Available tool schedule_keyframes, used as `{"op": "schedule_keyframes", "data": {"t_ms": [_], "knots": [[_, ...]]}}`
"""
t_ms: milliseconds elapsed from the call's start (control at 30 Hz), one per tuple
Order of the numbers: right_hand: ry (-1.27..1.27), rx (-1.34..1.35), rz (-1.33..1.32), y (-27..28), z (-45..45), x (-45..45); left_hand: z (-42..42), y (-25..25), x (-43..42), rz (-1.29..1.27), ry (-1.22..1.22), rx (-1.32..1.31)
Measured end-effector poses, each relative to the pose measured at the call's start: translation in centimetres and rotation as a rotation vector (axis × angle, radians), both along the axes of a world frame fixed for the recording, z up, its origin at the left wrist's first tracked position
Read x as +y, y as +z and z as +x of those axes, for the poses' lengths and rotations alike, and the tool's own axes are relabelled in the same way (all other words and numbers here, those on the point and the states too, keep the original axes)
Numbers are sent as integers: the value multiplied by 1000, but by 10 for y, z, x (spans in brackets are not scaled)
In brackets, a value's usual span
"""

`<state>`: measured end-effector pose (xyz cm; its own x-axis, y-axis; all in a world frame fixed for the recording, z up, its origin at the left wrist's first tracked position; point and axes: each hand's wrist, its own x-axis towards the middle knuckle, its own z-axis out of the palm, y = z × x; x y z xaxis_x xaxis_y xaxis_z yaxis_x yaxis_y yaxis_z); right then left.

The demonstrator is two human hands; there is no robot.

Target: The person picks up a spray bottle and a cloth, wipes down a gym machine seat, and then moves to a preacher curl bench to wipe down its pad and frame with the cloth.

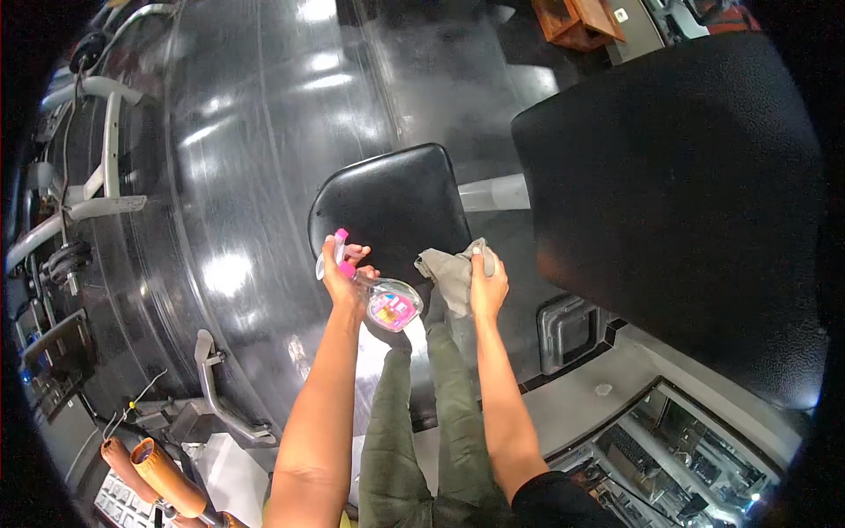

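My left hand (345, 280) is closed round the neck of a clear spray bottle (393, 306) with a pink-and-white spray head and a pink label. The bottle lies tilted, its base toward my right. In my right hand (488, 283) a crumpled grey-beige cloth (450, 276) is gripped, its loose end hanging toward the bottle. Just beyond both hands is a black padded seat (392, 198) with a shiny surface. Part of its near edge is hidden behind my hands, the bottle and the cloth.
A large black backrest pad (678, 202) rises at the right, joined by a pale metal tube (495, 193). Metal gym frames (110, 150) line the left side. A wooden box (576, 22) stands at the far top, and a framed mirror (669, 458) is at lower right.
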<state>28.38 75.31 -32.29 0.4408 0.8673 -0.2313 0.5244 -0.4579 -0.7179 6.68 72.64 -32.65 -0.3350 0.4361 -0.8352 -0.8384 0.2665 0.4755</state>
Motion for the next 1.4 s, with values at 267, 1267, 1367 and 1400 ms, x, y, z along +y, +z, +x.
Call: {"op": "schedule_keyframes", "data": {"t_ms": [267,1267,1367,1400], "knots": [[352,-220,18,10,-20,67,2,0,0,-13,26,-44],[67,-65,299,9,-43,3,0,5,-1,-32,-3,-20],[520,-108,247,16,-59,-8,0,5,-1,-13,-15,-37],[639,-65,260,17,-64,-13,-2,5,-1,3,-33,-41]]}}
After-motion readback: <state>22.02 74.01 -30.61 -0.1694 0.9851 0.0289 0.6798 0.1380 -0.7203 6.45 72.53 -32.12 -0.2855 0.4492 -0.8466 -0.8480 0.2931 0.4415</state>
